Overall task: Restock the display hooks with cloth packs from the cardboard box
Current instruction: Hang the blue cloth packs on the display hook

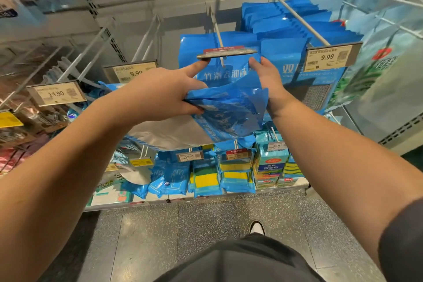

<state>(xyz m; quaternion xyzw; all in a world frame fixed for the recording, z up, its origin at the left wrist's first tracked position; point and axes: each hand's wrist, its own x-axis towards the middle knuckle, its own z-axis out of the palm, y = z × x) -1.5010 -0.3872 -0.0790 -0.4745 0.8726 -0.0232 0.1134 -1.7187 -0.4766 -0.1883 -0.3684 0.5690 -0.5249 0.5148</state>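
Observation:
My left hand (164, 91) grips a bundle of blue cloth packs (231, 112) by its top edge, thumb underneath, while its index finger points up and touches the price tag (226, 52) at the tip of the middle hook (217, 34). My right hand (267, 78) rests with straight fingers against the right side of the bundle and the blue pack hanging on that hook (199, 52). The cardboard box is not in view.
A hook to the right (299, 23) carries several blue packs behind a 9.99 tag (329, 57). Bare hooks with tags 9.99 (132, 72) and 14.90 (56, 94) stick out at the left. Sponges and gloves hang on lower hooks (229, 167). Grey floor lies below.

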